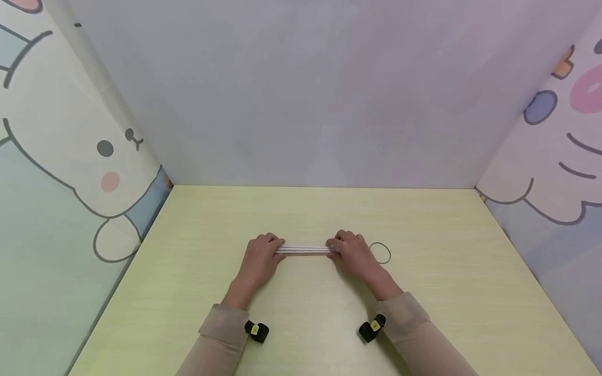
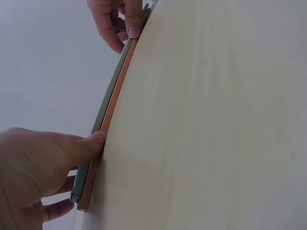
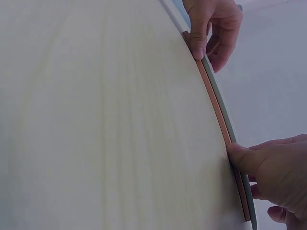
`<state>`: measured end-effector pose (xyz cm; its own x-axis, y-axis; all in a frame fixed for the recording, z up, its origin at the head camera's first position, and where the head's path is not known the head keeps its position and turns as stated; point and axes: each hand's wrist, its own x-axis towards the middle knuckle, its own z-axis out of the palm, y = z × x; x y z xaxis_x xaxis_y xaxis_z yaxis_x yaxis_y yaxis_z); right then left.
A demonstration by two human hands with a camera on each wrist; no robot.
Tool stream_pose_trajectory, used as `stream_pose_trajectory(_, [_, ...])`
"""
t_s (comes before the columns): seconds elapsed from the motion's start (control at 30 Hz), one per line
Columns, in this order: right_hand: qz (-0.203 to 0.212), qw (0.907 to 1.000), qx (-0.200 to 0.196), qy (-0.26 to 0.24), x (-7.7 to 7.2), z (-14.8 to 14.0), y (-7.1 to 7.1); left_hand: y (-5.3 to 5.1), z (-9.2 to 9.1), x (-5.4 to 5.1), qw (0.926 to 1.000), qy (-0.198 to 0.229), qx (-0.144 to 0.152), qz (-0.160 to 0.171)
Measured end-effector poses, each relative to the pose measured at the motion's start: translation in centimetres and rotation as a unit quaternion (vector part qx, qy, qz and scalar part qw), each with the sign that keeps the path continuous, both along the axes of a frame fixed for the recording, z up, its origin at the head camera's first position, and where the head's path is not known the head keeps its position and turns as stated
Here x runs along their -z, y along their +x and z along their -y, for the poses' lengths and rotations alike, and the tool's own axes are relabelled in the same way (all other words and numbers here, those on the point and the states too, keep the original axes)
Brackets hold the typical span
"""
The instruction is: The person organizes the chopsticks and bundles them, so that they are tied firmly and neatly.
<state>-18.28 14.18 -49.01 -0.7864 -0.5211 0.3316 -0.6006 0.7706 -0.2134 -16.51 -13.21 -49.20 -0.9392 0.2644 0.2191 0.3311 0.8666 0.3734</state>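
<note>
Several long, slim, straight sticks (image 1: pixel 304 250) lie side by side across the table between my hands. From above they look pale with dark lines; in the left wrist view a green one and an orange-brown stick (image 2: pixel 114 98) show. My left hand (image 1: pixel 259 257) pinches the bundle near its left end, thumb on the near side. Near the right end, my right hand (image 1: pixel 354 254) pinches it the same way. In the right wrist view the orange-brown stick (image 3: pixel 216 105) runs along the green one. The fingertips on the far side are partly hidden.
A thin dark loop (image 1: pixel 380 253), like an elastic band, lies just right of my right hand. The pale wood-look table (image 1: pixel 320 214) ends at a plain back wall (image 1: pixel 320 94). Cartoon-printed panels (image 1: pixel 61 172) stand at both sides.
</note>
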Motion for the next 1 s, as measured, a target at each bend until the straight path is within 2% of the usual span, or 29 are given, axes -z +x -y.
stream_pose_trajectory(0.23, [-0.011, 0.9999, -0.007, -0.01, 0.11, -0.01, -0.11, 0.03, -0.09, -0.07, 0.9999, 0.007, -0.011, -0.009])
stream_pose_trajectory(0.4, [-0.005, 1.0, -0.008, -0.003, -0.02, 0.04, -0.1, 0.03, -0.12, -0.27, 0.9997, 0.02, -0.013, 0.002])
stream_pose_trajectory(0.7, [0.023, 0.9994, -0.015, -0.019, -0.07, 0.34, -0.2, -0.17, -0.04, -0.34, 0.9994, 0.031, 0.002, 0.013])
stream_pose_trajectory(0.87, [0.008, 0.9997, -0.022, -0.002, -0.03, 0.62, -0.22, -0.17, -0.1, -0.53, 0.9991, 0.031, 0.005, 0.029])
stream_pose_trajectory(1.0, [-0.001, 0.9997, -0.023, 0.01, -0.02, 0.78, -0.22, -0.12, -0.13, -0.56, 0.9995, 0.011, 0.018, 0.025])
